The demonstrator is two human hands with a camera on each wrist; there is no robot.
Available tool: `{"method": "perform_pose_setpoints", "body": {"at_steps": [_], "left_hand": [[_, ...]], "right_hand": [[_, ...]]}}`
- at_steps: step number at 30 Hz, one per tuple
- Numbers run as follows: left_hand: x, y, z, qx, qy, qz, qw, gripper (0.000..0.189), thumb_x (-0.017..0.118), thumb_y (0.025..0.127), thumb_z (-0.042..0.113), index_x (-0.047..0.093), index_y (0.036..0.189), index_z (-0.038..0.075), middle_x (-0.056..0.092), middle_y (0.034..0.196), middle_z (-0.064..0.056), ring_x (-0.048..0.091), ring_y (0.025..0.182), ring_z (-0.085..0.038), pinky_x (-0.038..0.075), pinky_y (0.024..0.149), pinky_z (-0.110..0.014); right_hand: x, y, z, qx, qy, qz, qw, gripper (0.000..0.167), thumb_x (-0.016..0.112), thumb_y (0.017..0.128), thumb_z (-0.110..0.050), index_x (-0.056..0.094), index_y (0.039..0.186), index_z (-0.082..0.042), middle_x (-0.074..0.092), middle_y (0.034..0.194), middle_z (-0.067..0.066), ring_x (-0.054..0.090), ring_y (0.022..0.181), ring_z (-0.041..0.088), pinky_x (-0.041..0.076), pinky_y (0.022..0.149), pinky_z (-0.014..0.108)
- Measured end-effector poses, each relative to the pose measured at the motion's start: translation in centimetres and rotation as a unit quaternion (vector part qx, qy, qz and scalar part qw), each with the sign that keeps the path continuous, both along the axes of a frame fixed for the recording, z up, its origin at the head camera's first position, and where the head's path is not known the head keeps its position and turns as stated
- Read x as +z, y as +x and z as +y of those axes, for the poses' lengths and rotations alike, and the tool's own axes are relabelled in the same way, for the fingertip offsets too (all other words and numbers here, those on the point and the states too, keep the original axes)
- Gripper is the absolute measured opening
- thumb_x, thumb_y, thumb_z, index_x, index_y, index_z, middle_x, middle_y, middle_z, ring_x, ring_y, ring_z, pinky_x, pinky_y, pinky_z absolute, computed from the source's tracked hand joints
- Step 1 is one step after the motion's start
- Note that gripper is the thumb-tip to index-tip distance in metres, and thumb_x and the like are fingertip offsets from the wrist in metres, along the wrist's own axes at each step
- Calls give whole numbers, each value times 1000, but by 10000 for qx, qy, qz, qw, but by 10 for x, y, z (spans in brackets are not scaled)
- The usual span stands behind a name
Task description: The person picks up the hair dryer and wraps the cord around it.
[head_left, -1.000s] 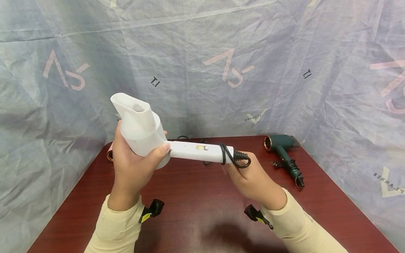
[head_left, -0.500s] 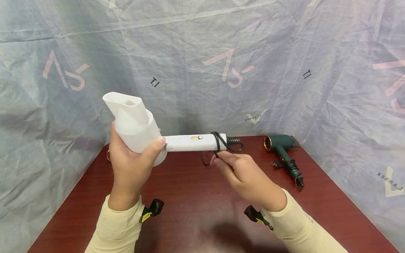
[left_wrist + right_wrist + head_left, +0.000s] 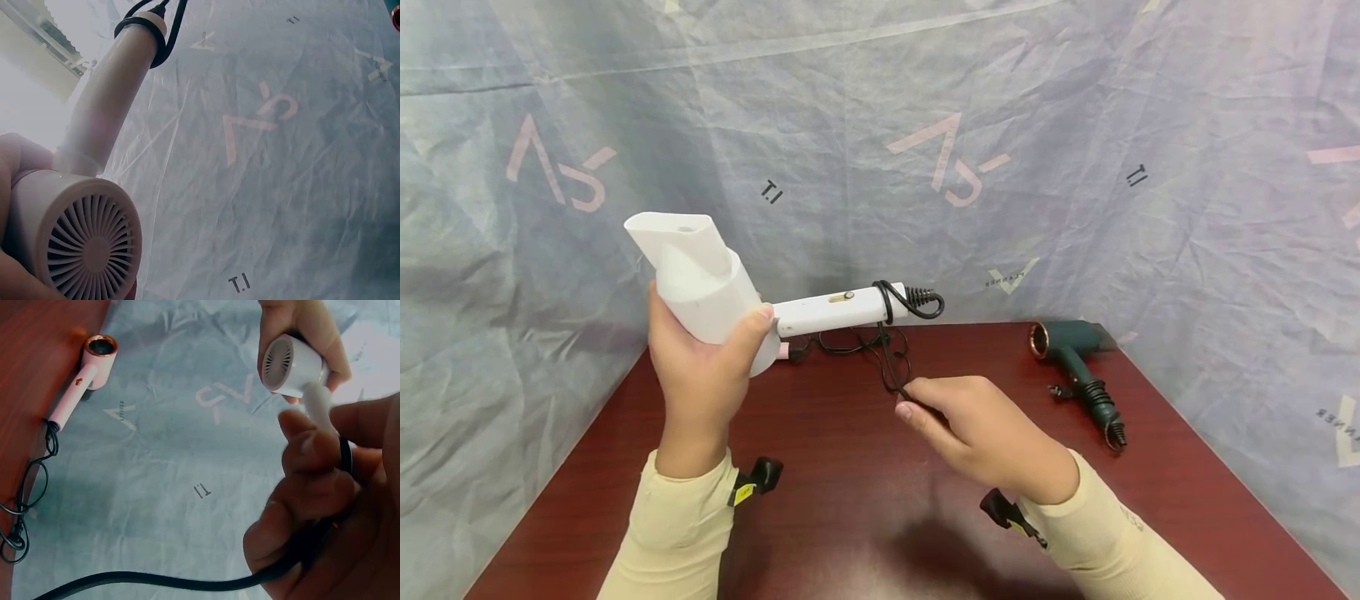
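A white hair dryer (image 3: 711, 304) is held up above the table by my left hand (image 3: 696, 375), which grips it round the barrel with the thumb near the handle joint. Its flat nozzle points up and left, while the handle (image 3: 823, 313) extends right. The left wrist view shows the slotted rear grille (image 3: 95, 253). Black cord (image 3: 187, 585) is looped round the handle's end and hangs down from it. Below the handle, my right hand (image 3: 992, 429) holds this cord between thumb and curled fingers. Part of the cord is hidden in that hand.
A dark green hair dryer (image 3: 1067, 337) with its cord wound round the handle lies at the right on the dark red table (image 3: 842, 492). A pink hair dryer (image 3: 78, 394), mostly hidden in the head view, lies behind the white one. Grey cloth (image 3: 842, 167) hangs around the table.
My left hand has moved the white hair dryer left and up, its handle now tilting upward. My right hand has gone from the handle's end to below it, drawing the cord down.
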State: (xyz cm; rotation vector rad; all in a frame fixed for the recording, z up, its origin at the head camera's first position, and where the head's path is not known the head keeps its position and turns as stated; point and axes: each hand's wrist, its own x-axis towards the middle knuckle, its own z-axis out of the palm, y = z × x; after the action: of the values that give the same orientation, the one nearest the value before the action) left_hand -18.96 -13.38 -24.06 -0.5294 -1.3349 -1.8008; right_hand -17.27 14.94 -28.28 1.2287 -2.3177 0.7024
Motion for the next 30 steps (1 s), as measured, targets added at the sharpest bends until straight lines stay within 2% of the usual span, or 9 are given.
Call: {"method": "perform_pose_setpoints", "body": {"at_steps": [3,8,10,13,16,18,20,23,30], "left_hand": [[-1,-3,-1,-128,109,-65,9998,64,79,74,-10,53,131,2,61,106,-20,67,67,-31,56,41,-44],[-8,-11,-4,-186,51,-202,9996,64,81,75,-8,52,130,5,60,108,-21,67,67,-35,56,42,-49],[-10,-14,-5,-62,-42,-320,9995,62,82,76,-6,53,129,8,62,109,-19,68,71,-34,58,44,-46],[-13,-18,-6,208,-151,-492,9985,63,83,73,-4,55,128,10,64,115,-14,68,84,-28,63,58,-35],[-16,-21,-6,267,-215,-606,9976,64,83,72,-4,55,128,10,64,114,-12,69,82,-28,62,58,-34],[-17,-23,-6,486,-384,-729,9954,65,85,71,-3,55,128,10,65,114,-9,68,85,-25,62,64,-31],[-18,-23,-6,730,-632,-858,9916,65,86,71,0,56,128,11,65,112,-5,68,86,-24,61,69,-30],[-19,-23,-6,1241,-1072,-1028,9811,68,88,69,4,59,130,13,65,113,3,63,96,-20,53,81,-28],[-20,-21,-7,1588,-1507,-1264,9675,71,89,69,6,60,133,18,66,111,4,63,95,-18,51,79,-27]], "right_hand": [[0,1,0,140,150,208,9996,18,57,106,-24,54,89,-23,38,69,-14,35,62,-2,34,58,15],[4,6,1,172,233,625,9976,12,58,105,-21,58,92,-22,42,71,-15,38,63,-1,37,60,16],[6,8,2,167,207,785,9966,10,59,104,-21,59,94,-22,44,72,-15,40,64,-1,38,61,17],[9,8,4,220,100,968,9950,8,58,103,-19,63,97,-20,48,75,-16,43,66,-1,41,62,17],[12,8,5,343,-58,1171,9925,9,57,104,-18,65,100,-18,54,78,-15,46,66,-1,44,62,18],[14,8,6,410,-177,1312,9904,11,56,104,-18,67,103,-16,58,81,-14,48,68,-1,45,63,18],[17,8,7,472,-294,1398,9886,13,56,105,-18,68,105,-15,60,84,-14,49,69,-1,46,63,18],[21,6,8,509,-440,1445,9872,14,55,106,-19,68,107,-14,60,86,-14,48,70,-2,44,64,16],[30,-4,10,609,-730,1475,9845,13,57,106,-17,68,107,-12,56,83,-12,42,66,-1,37,60,15]]}}
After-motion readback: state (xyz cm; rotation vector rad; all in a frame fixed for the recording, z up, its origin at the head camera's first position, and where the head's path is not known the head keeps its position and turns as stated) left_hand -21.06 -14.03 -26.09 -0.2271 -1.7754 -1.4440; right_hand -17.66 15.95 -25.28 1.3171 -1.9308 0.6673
